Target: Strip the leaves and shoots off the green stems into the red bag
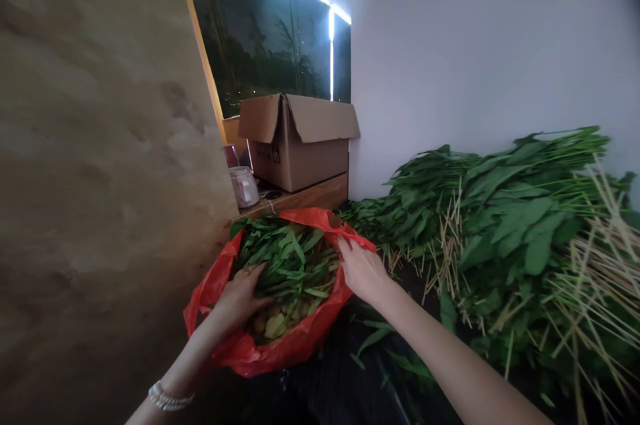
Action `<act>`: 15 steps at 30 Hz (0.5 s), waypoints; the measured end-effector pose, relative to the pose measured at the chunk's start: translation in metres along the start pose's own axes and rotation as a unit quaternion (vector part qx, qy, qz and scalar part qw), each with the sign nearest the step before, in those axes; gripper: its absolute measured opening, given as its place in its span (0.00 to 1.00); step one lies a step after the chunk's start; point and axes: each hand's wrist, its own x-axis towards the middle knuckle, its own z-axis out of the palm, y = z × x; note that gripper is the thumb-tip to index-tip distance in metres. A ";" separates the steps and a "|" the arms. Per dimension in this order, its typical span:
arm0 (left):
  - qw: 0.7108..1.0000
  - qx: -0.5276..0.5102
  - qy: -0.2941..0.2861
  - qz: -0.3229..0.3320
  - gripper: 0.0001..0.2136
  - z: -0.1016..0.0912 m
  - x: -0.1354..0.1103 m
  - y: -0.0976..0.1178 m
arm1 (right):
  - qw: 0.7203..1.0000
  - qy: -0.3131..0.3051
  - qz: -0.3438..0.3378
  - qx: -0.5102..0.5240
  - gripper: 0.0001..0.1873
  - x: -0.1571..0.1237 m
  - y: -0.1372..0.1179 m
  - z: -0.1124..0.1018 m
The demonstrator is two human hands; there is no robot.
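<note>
**Both hands at the red bag, dead ahead**

Bracelet (pixel 169 400) on your left wrist is the closest thing in frame, and both forearms run up from the bottom edge and converge on the red plastic bag (pixel 280 348). The bag sits straight ahead, slightly left of centre, against the tan wall (pixel 100 145). Its mouth is open and faces up and towards you. The cut leaves (pixel 295 258) fill it, most of them lying with their long axis running away from you.

Left hand (pixel 241 295): palm down on the leaves at the near-left of the mouth, fingers loosely spread, nothing gripped.

Right hand (pixel 363 270): at the bag's right rim, fingers extended towards the plastic edge. Contact looks likely, but you can't tell from this angle whether it's pinching the rim.

Both hands are about equally near the bag. The big pile of leafy stalks (pixel 505 212) is well off to your right, closer to the right arm, with stalk ends pointing right.
</note>
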 end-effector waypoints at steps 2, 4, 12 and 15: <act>0.999 0.049 -0.012 -0.009 0.39 0.003 -0.002 0.003 | 1.000 -0.007 0.003 0.003 0.33 -0.003 0.002 0.004; 0.996 0.076 -0.033 -0.022 0.37 0.000 0.000 0.009 | 1.000 -0.013 0.004 0.006 0.33 -0.005 0.002 0.008; 0.993 0.055 -0.105 -0.019 0.22 -0.029 0.030 -0.003 | 0.999 -0.029 0.005 0.016 0.32 -0.016 0.002 0.011; 0.997 0.014 -0.082 -0.007 0.20 -0.049 0.041 -0.015 | 0.999 -0.035 0.010 0.021 0.32 -0.019 0.002 0.009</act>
